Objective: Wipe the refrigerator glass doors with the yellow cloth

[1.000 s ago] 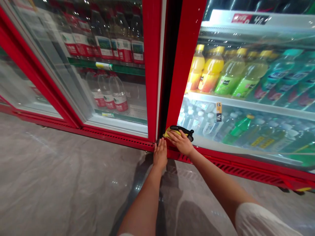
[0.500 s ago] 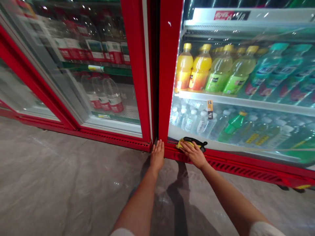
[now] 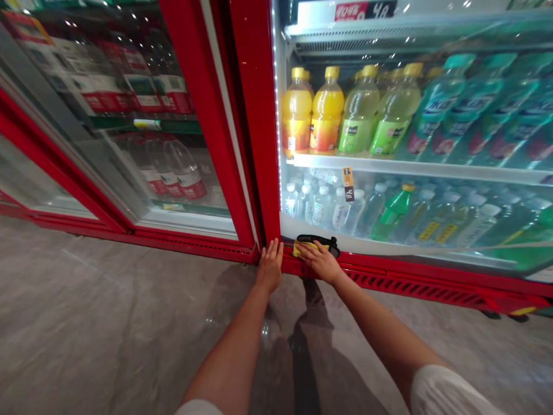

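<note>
Head view: since half a second ago, the scene has been shifted to the left, so that the right fridge [image 3: 261, 127] and its yellow-capped bottles [image 3: 327, 112] now fill more of the picture. The right hand [image 3: 319, 260] is now seen a little nearer to the left hand [image 3: 270, 268] than before. The left hand has been moved slightly rightward, from the gap between the fridges onto the lower corner of the right fridge.

Yellow cloth [image 3: 298, 249] is pressed under the fingertips of the right hand, against the bottom rail [image 3: 415, 275], near that same corner. Part of the cloth is left showing beyond the fingertips, on the side towards the left hand. Along the far side of the fingers a black piece [image 3: 317, 237] is seen, touching the cloth. The right hand is laid nearly flat, fingers extended over the cloth; how far it is gripped underneath cannot be told. The left hand is spread flat with fingers straight, nothing seen held, and is placed just beside the cloth without touching it.
</note>
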Motion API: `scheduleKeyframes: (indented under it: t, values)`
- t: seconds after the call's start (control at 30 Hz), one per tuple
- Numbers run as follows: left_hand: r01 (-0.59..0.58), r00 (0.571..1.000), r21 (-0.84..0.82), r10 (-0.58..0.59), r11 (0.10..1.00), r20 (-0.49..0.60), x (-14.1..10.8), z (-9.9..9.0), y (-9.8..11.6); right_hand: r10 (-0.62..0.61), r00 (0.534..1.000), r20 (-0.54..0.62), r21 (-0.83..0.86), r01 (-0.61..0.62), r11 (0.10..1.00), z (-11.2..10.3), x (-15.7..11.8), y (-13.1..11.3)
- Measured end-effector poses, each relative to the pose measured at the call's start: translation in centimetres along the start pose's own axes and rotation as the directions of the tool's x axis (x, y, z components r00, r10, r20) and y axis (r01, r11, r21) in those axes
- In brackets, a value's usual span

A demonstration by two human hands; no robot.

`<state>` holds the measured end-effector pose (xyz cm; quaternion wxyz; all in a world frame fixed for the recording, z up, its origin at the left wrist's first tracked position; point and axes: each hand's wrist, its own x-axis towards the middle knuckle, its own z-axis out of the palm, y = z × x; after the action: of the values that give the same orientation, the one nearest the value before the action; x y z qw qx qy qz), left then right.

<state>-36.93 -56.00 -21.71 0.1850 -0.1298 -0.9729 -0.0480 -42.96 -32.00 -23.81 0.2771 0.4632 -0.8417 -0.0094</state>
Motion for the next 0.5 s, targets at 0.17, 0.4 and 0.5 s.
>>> scheduleKeyframes:
  t: [0.17,0.4,0.5]
  values:
    - [0.009,1.000,-0.003,-0.009,1.000,-0.013,0.6,0.3,1.3,0.035,0.999,-0.022,0.005,-0.035,0.999,-2.8,-8.2,4.4]
    - [0.040,0.999,0.013,-0.039,0.999,-0.032,0.8,0.6,2.5,0.101,0.992,-0.070,0.012,-0.100,0.995,-1.7,-4.2,1.6]
    - [0.003,0.999,0.010,-0.003,1.000,-0.032,1.1,0.7,2.9,0.070,0.995,-0.067,-0.033,-0.072,0.997,-1.4,-0.1,0.3]
